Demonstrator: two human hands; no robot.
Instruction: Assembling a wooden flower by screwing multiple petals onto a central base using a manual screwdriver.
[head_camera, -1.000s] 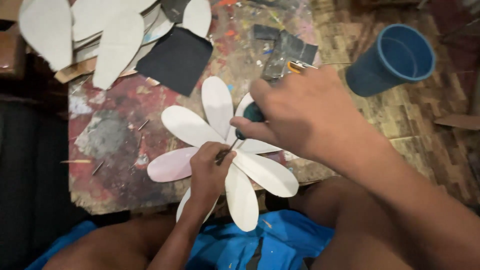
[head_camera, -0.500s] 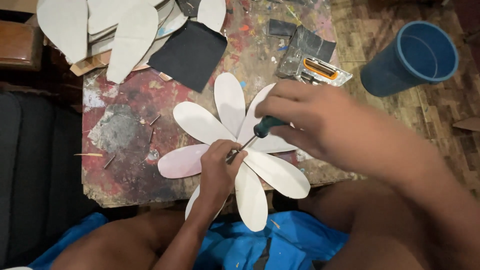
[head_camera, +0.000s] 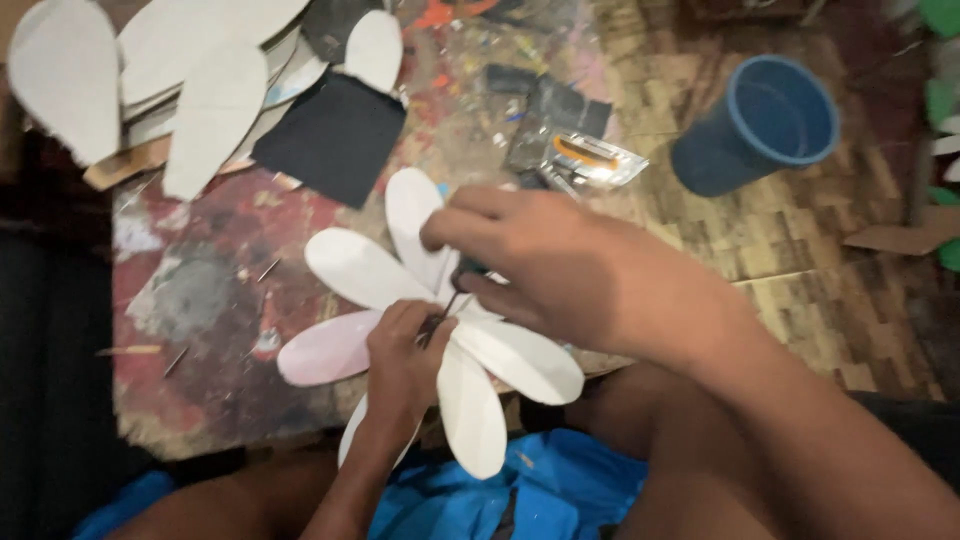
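Centrally, a white paper flower (head_camera: 400, 290) is pinned on the board (head_camera: 190, 300) by the closed left hand (head_camera: 400, 365), while a thin tool (head_camera: 455, 290) is pinched by the right hand (head_camera: 570, 270).

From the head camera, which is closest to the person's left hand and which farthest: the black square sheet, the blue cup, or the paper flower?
Measured from the left hand:
1. Paper flower: right under the hand, touching it.
2. Black square sheet: up the table, toward the top left.
3. Blue cup: farthest, off at the upper right on the woven mat.
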